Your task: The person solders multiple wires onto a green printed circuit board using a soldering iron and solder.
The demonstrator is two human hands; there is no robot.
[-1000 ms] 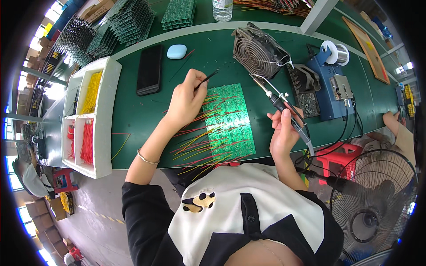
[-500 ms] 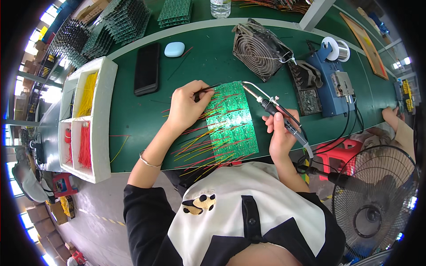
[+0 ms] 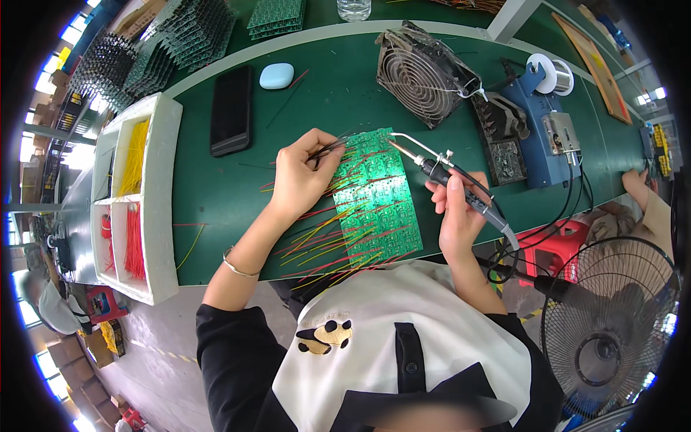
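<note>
A green circuit board panel (image 3: 378,191) lies on the bench in front of me, with red, yellow and black wires (image 3: 317,241) fanning out from its left side. At the panel's upper left corner, my left hand (image 3: 306,169) is closed in a pinch on thin black wires (image 3: 327,150). My right hand (image 3: 461,216) grips a soldering iron (image 3: 439,173) with a thin metal solder-feed tube (image 3: 425,146) along it. The iron's tip is over the panel's upper right corner; whether it touches cannot be made out.
At left stands a white foam box (image 3: 165,201) of yellow and red wires. A phone (image 3: 232,111), pale blue case (image 3: 276,75), grimy small fan (image 3: 421,75) and blue solder feeder (image 3: 533,133) lie farther back. A large fan (image 3: 612,309) stands at right, near another person's arm (image 3: 637,191).
The iron's tip has shifted slightly left and down over the panel's corner. My left hand stays at the upper left corner with the black wires. The whole view has shifted slightly.
</note>
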